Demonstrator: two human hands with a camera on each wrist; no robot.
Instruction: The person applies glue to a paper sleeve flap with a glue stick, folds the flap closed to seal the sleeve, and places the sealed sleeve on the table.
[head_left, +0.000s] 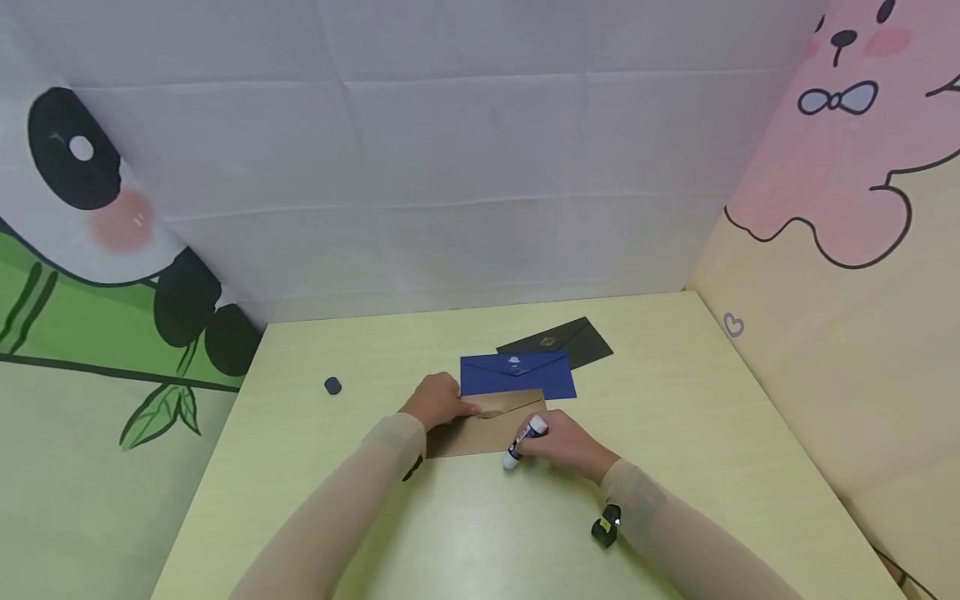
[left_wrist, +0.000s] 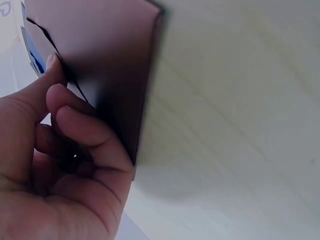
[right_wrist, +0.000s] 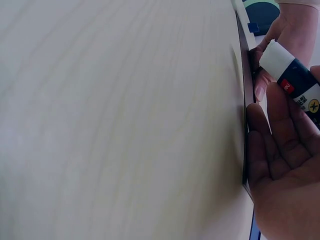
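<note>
A brown paper envelope (head_left: 468, 435) lies on the table with its flap side up. At its upper left, my left hand (head_left: 438, 402) holds it with the thumb along the flap; in the left wrist view the other fingers (left_wrist: 87, 127) curl against the paper. My right hand (head_left: 566, 442) grips a glue stick (head_left: 524, 442), white with a dark blue label, tilted over the envelope's lower right edge. In the right wrist view the glue stick (right_wrist: 292, 77) shows its white end, and the lower fingers rest by the envelope's edge.
Behind the brown envelope lie a blue envelope (head_left: 517, 375) and a black envelope (head_left: 588, 343), partly overlapping. A small dark blue cap (head_left: 333, 386) sits on the table (head_left: 300, 467) to the left. White cloth and cartoon-printed panels enclose the back and sides.
</note>
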